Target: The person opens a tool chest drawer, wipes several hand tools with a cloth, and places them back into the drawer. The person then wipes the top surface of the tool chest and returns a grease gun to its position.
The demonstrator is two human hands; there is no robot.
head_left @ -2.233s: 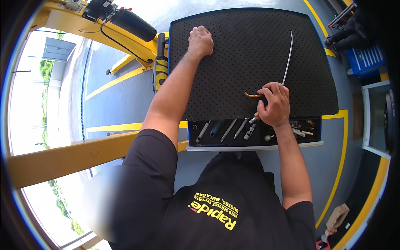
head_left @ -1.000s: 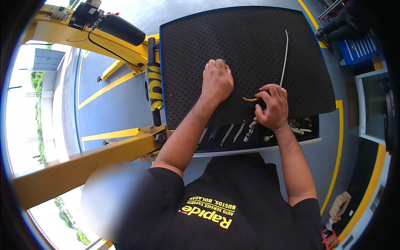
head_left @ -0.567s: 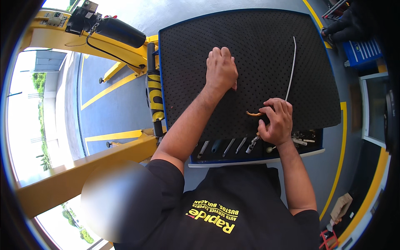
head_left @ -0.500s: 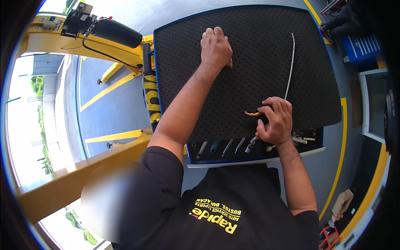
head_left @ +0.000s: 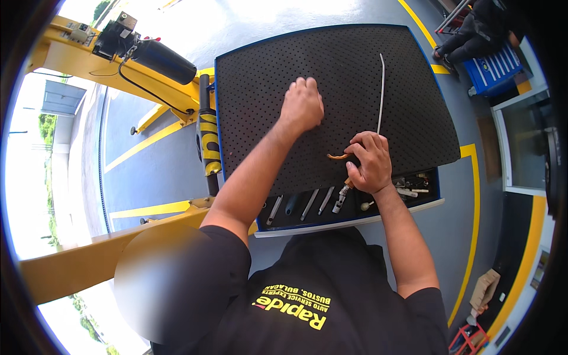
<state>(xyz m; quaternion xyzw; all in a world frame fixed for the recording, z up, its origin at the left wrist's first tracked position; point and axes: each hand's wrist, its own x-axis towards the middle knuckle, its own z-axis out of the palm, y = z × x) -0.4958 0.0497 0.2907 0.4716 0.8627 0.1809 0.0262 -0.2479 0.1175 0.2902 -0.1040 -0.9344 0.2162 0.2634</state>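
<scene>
My left hand (head_left: 303, 105) is curled closed over the black perforated mat (head_left: 266, 77); whether anything is inside its fingers is hidden. Near the mat's front edge, my right hand (head_left: 371, 162) closes around what looks like a gas torch, with a curved copper tip (head_left: 337, 157) showing left of the fingers. Its brass and metal fitting (head_left: 340, 199) comes out below the thumb, above the drawer. A long thin metal rod (head_left: 381, 89), slightly bent at its far end, runs away from the right hand's fingers; whether they grip it too is hidden.
Under the mat, an open drawer (head_left: 355, 225) holds several hand tools. A yellow lift post (head_left: 148, 89) with a black cylinder (head_left: 163, 61) stands at the left. At the far right are a blue tool chest (head_left: 494, 72) and a seated person (head_left: 476, 35).
My left hand has come back toward me over the mat, still curled. My right hand keeps its hold. The whole view has shifted a little, the cart now lower and further left.
</scene>
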